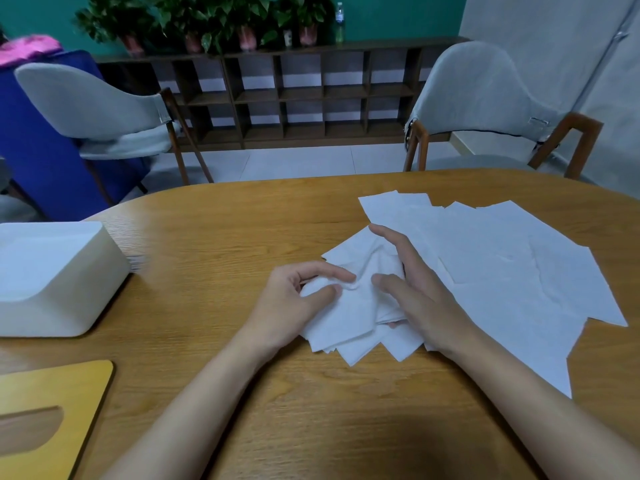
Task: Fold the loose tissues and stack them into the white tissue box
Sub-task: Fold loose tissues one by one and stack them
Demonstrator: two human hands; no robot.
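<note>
Nearest, one yellow lid (48, 407) with an oval slot lies at my left on the wooden table (225, 230). Just beyond it, my two hands meet on one small heap of tissues (356, 310). My left hand (294, 303) pinches a bunched fold between thumb and forefinger. My right hand (419, 292) lies straight-fingered against the heap's right side, gripping nothing. The heap is white and creased, with its corners fanned out; I cannot count its sheets. One white tissue box (59, 271), round-cornered, stands well apart on the left. To the right, several flat sheets (519, 271) overlap, touching the heap. Beyond the table stand two grey chairs (104, 105), one dark shelf (298, 95) and several potted plants (207, 19).
</note>
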